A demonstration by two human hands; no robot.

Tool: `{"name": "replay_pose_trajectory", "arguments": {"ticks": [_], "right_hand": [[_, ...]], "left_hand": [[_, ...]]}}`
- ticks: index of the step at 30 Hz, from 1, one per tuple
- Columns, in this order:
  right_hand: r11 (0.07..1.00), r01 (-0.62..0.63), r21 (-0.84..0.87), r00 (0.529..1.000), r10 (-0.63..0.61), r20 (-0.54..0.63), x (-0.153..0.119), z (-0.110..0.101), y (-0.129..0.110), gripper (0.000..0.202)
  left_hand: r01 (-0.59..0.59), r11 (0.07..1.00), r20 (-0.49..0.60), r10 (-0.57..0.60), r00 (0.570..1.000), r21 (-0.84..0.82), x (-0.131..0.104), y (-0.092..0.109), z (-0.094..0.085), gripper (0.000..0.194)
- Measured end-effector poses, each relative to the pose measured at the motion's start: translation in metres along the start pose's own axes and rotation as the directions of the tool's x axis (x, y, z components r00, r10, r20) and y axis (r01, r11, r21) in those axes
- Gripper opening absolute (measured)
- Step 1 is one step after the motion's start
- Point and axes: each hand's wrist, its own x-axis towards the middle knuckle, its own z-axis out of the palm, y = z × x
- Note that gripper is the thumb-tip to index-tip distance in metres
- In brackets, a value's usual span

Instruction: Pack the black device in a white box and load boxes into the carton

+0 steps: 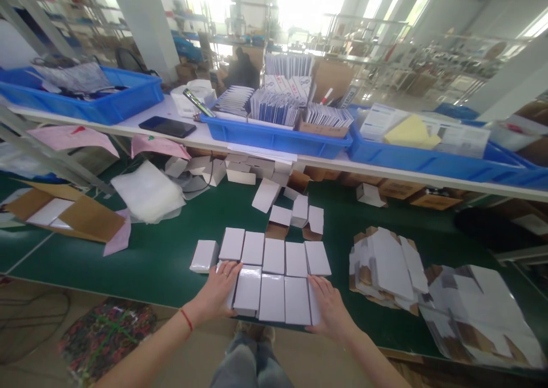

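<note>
Your hands bracket the front row of white boxes (270,296) at lower centre of the frame, near the green table's (162,262) front edge. Your left hand (217,291) lies flat against the row's left end, fingers spread and extended, closed around nothing. Your right hand (327,303) presses the right end, fingers straight; the box beneath its fingertips is partly covered. A second box row (274,255) touches behind. Flattened cartons (387,271) lie to the right, cut off at the frame's edge. Blue trays (278,137) line the shelf above.
</note>
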Motion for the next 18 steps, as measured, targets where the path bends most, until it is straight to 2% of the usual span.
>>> {"name": "replay_pose_trajectory", "arguments": {"ticks": [3, 6, 11, 15, 18], "right_hand": [[1.000, 0.010, -0.004, 1.000, -0.010, 0.004, 0.000, 0.000, 0.001, 0.122], [0.999, 0.044, -0.007, 0.998, -0.043, 0.038, -0.001, -0.004, -0.001, 0.114], [0.999, 0.038, -0.013, 0.997, -0.037, 0.067, 0.000, -0.007, -0.008, 0.114], [0.999, 0.050, 0.003, 0.998, -0.050, 0.022, 0.000, -0.005, -0.009, 0.109], [1.000, 0.025, 0.001, 0.999, -0.025, 0.026, 0.000, -0.004, -0.008, 0.107]], "left_hand": [[0.002, 1.000, -0.016, -0.002, 1.000, -0.004, -0.005, 0.002, 0.002, 0.113], [0.014, 1.000, 0.004, -0.014, 1.000, 0.005, -0.008, 0.003, 0.004, 0.112], [0.037, 0.998, 0.068, -0.041, 0.997, 0.052, -0.004, 0.008, 0.005, 0.121], [0.045, 0.998, 0.034, -0.047, 0.998, 0.039, -0.006, 0.009, 0.004, 0.108], [0.039, 0.999, 0.036, -0.040, 0.999, 0.026, -0.014, 0.007, 0.005, 0.106]]}}
